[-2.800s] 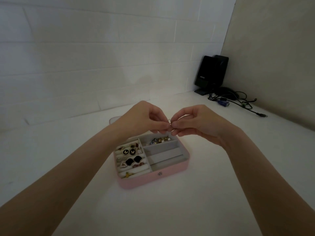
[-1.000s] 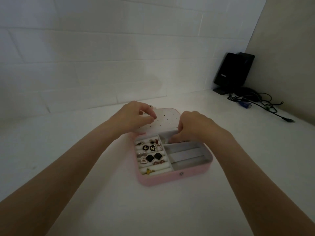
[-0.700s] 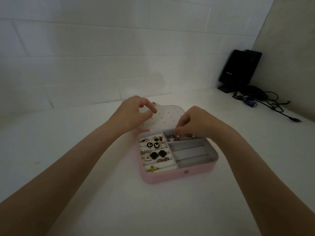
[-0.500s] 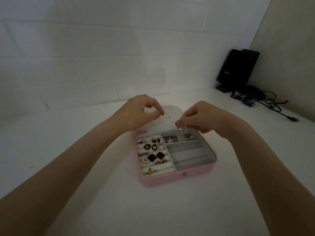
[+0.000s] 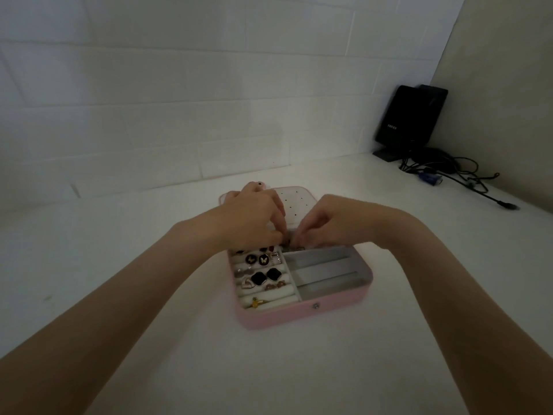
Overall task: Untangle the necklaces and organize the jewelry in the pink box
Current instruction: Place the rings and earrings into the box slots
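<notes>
The pink jewelry box [image 5: 299,317] lies open on the white table, its perforated lid [image 5: 299,202] flat behind it. Rings and earrings [image 5: 263,275] sit in the cream rolls on its left side. Two long grey compartments [image 5: 323,271] on the right hold nothing. My left hand [image 5: 254,220] and right hand [image 5: 332,223] hang over the back right compartment with curled fingertips meeting. Between them they pinch a small jewelry piece [image 5: 288,243], mostly hidden by the fingers. The rest of that compartment is covered by my hands.
A black device [image 5: 410,121] stands in the far right corner with a tangle of dark cables [image 5: 449,172] and a blue plug [image 5: 429,178] trailing along the right wall. A white brick wall runs behind the table.
My right hand lifted a small piece from the back compartment, then both hands came down together over that compartment. My left hand moved from the lid toward the right hand until the fingertips met.
</notes>
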Available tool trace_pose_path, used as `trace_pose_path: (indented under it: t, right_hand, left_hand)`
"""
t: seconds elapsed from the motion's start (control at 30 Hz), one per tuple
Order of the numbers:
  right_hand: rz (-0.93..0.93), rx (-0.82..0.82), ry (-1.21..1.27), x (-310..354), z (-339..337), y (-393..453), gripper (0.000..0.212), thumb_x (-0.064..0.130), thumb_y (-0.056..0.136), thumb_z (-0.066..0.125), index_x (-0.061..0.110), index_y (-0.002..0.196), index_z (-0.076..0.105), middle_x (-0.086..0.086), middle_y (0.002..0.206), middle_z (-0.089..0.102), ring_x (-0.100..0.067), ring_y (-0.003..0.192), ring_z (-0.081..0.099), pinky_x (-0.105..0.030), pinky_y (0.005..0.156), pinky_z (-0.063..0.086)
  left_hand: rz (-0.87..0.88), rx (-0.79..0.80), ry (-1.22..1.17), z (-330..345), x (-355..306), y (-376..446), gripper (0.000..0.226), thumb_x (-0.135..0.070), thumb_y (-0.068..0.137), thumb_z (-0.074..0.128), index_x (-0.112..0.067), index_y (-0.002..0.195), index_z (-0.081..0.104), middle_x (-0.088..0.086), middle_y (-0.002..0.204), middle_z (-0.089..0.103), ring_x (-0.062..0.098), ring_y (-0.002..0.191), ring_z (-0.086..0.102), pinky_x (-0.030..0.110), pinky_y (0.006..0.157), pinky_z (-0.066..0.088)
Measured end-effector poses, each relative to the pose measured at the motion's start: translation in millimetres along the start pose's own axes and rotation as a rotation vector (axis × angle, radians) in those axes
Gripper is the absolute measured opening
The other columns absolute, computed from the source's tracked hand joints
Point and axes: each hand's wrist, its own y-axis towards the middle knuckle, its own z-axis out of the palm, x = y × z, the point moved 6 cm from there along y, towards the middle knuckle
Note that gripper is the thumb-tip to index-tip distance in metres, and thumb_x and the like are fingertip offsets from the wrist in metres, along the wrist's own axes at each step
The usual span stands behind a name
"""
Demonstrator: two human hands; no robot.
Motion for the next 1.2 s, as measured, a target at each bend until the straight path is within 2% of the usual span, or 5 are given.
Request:
trace_pose_path:
  t: [0.23,0.37,0.63,0.73,1.2]
  right_hand:
    - [0.043,-0.136,-0.058,-6,-19,-3,0.019,0.017,0.084,0.063,0.031,0.078,0.074,0.016,0.041,0.050,-0.002,0.040,0.040,-0.016,0.045,0.033]
    - [0.071,-0.080,-0.167,-8,-13,-7,0.017,0.017,0.085,0.062,0.028,0.079,0.073,0.020,0.036,0.047,-0.003,0.041,0.041,-0.017,0.047,0.033]
    - [0.005,-0.015,-0.312,7,-5,-28,0.009,0.023,0.075,0.075,0.029,0.082,0.074,0.018,0.050,0.052,0.003,0.051,0.046,-0.013,0.050,0.031]
    - [0.046,-0.011,-0.469,6,7,-29,0.023,0.022,0.076,0.074,0.026,0.098,0.071,0.018,0.068,0.044,-0.001,0.062,0.042,-0.015,0.053,0.032]
    - [0.076,-0.150,-0.420,-7,6,-37,0.032,0.012,0.069,0.077,0.026,0.058,0.051,0.012,0.066,0.051,-0.004,0.061,0.048,-0.016,0.052,0.035]
  left_hand:
    - [0.030,-0.111,-0.122,-12,11,-6,0.021,-0.022,0.084,0.057,-0.039,0.078,0.065,-0.011,0.112,0.049,0.014,0.114,0.043,0.041,0.101,0.035]
    - [0.037,-0.128,-0.178,-15,9,-14,0.017,-0.019,0.086,0.058,-0.031,0.082,0.069,-0.012,0.107,0.049,0.008,0.103,0.047,0.024,0.081,0.034]
    - [0.086,0.022,-0.092,-7,-18,-14,0.009,-0.039,0.081,0.065,-0.032,0.082,0.070,-0.016,0.082,0.055,0.002,0.078,0.050,0.011,0.071,0.038]
    - [0.021,0.144,0.022,7,-21,-15,0.023,-0.049,0.078,0.064,-0.030,0.088,0.072,-0.003,0.090,0.064,0.013,0.087,0.057,0.029,0.078,0.042]
    - [0.010,0.101,-0.006,16,-38,-16,0.024,-0.028,0.075,0.070,-0.026,0.057,0.053,-0.011,0.059,0.053,0.005,0.059,0.049,0.024,0.062,0.043]
